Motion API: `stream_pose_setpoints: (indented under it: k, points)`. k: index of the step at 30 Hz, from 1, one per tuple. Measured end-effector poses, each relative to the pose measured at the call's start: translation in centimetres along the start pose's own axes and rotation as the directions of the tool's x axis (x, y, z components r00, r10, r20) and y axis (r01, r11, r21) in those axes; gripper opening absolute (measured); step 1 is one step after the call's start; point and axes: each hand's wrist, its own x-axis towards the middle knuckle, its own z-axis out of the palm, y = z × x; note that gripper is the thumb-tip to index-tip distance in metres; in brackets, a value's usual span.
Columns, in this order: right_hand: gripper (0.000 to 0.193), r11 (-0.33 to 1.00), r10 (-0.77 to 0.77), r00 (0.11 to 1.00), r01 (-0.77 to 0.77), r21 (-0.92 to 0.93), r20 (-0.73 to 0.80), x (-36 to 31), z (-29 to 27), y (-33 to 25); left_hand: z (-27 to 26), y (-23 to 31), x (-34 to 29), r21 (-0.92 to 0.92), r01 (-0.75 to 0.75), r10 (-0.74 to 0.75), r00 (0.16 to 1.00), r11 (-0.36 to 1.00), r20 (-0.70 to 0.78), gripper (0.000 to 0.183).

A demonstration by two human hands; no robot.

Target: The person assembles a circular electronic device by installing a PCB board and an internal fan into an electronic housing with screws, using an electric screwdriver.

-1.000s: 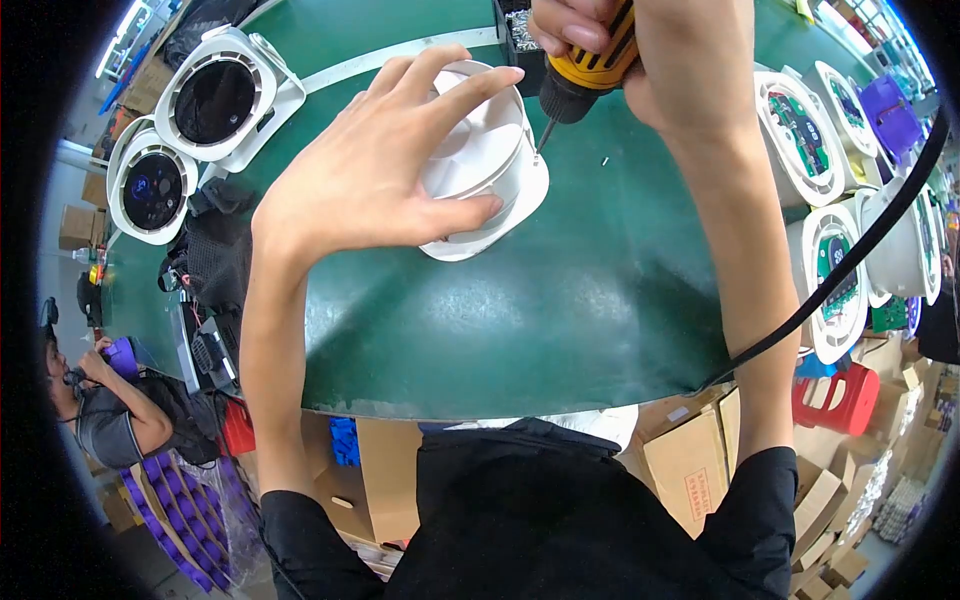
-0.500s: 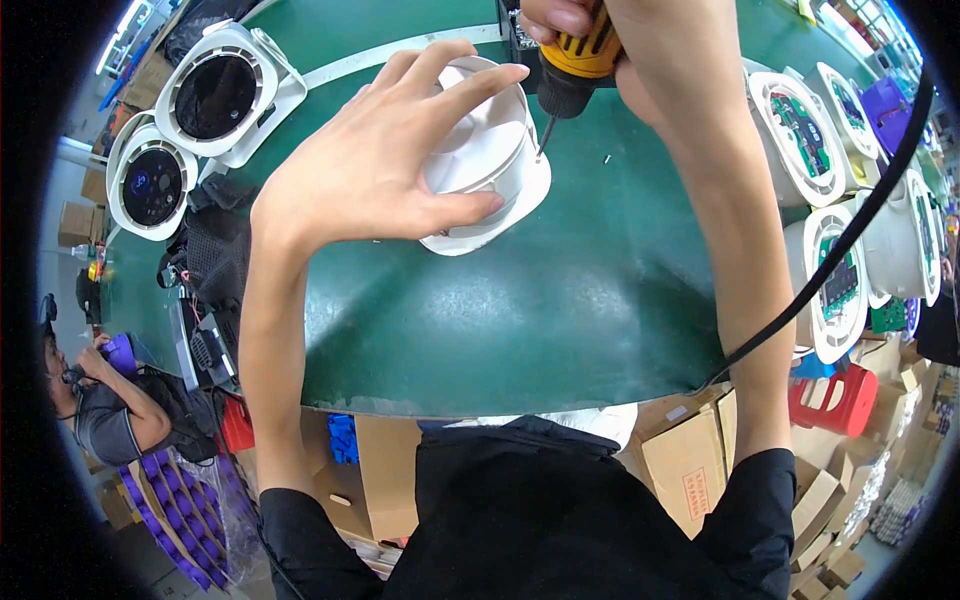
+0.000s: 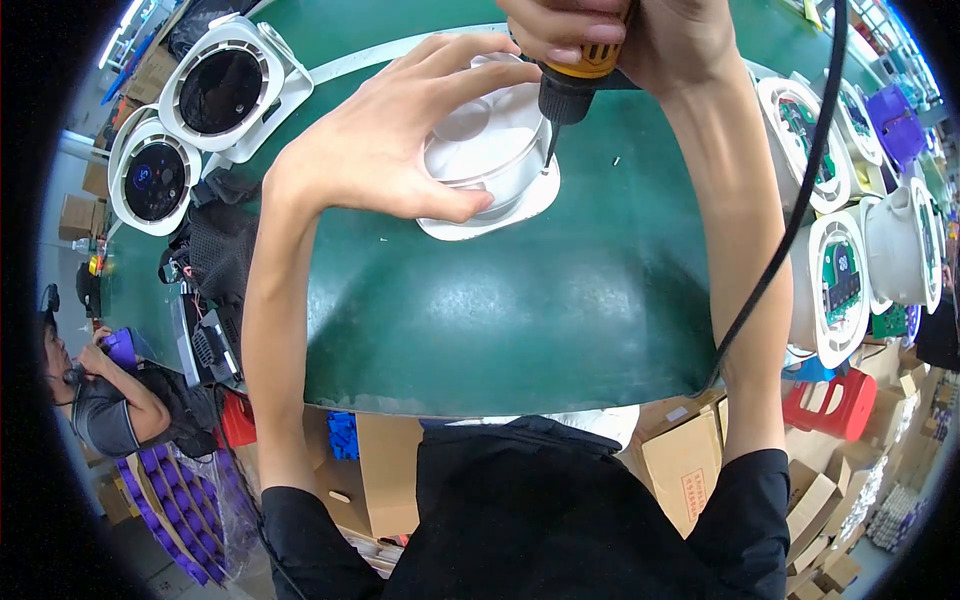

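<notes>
My left hand is wrapped over a white round plastic housing, fingers across its far side and thumb along its near side. The housing rests on the green table, its flat rounded base flange sticking out toward me and to the right. My right hand grips a yellow-and-black power screwdriver, held upright with the chuck downward. Its thin bit reaches down beside the housing wall to the base flange, at the right edge. Whether a screw sits under the tip is too small to tell.
White units with round black faces stand at the left. Several white housings with green circuit boards line the right side. A black cable hangs across my right forearm. A tiny screw-like piece lies on the green table. A person sits far left.
The housing has shifted slightly, its near edge a little farther from me. The screwdriver's bit has moved slightly right and lower along the flange. The cable has swung left.
</notes>
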Motion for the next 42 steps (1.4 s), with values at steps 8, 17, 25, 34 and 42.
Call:
stream_pose_setpoints:
  k: [8,17,25,34,42]
  points:
    - [0.049,0.992,0.049,0.995,-0.057,-0.108,-0.082,-0.1,1.5,-0.9,-0.1,-0.3,-0.2,-0.015,-0.002,0.003,1.000,1.000,0.021,0.081]
    - [0.049,0.991,-0.043,0.994,0.030,-0.128,-0.101,-0.7,1.6,-1.4,0.3,-0.6,-0.3,0.019,-0.063,0.063,0.997,0.998,-0.034,0.084]
    - [0.052,0.920,-0.172,0.937,0.042,-0.390,-0.303,-1.2,1.1,-2.6,0.1,1.6,-0.5,0.086,0.174,-0.172,0.985,0.981,-0.031,0.082]
    - [0.042,0.956,-0.124,0.967,0.056,-0.290,-0.223,-1.5,1.5,-3.0,-3.8,2.4,-3.3,0.182,0.496,-0.507,0.862,0.849,0.015,0.086]
    - [0.045,0.966,-0.113,0.963,0.048,-0.253,-0.246,-1.0,3.6,-1.9,-2.8,-0.4,-2.5,-0.094,0.210,-0.189,0.963,0.973,0.191,0.103]
